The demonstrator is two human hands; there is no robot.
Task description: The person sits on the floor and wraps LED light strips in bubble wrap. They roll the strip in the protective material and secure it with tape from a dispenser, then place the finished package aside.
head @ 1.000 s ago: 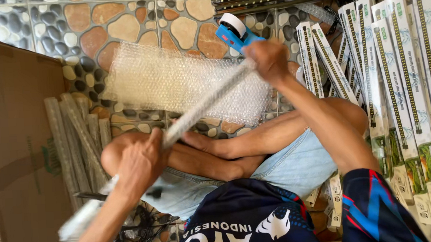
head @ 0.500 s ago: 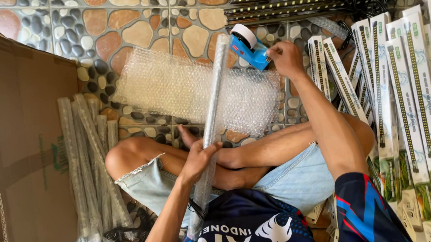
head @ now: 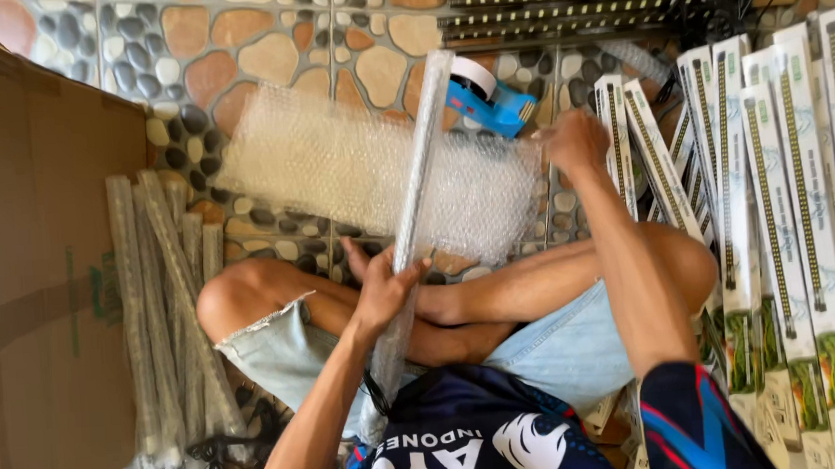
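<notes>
Wrapped bar: the long bar in bubble wrap (head: 414,211) runs from your lap up and away over the floor, tilted slightly right at its far end, which reaches just beside the tape dispenser.
Left hand: your left hand (head: 382,287) is closed around the lower part of the wrapped bar, fingers curled over it, just above your crossed legs.
Right hand: your right hand (head: 576,143) is raised near the tape dispenser, fingers drawn in; I cannot tell whether it pinches anything, perhaps a tape end, too thin to see.
Tape dispenser: the blue tape dispenser (head: 485,100) with its white roll lies on the floor, between the bar's far end and your right hand.
Bubble sheet: a loose sheet of bubble wrap (head: 326,158) lies spread on the pebble-pattern tiled floor (head: 223,53), under the bar.
Finished bundle: several wrapped bars (head: 161,308) lie side by side to your left, beside the open cardboard box (head: 44,286).
Boxed stock: long narrow white and green cartons (head: 782,193) fan out on your right.
Bare strips: dark light strips (head: 577,7) lie across the top.
</notes>
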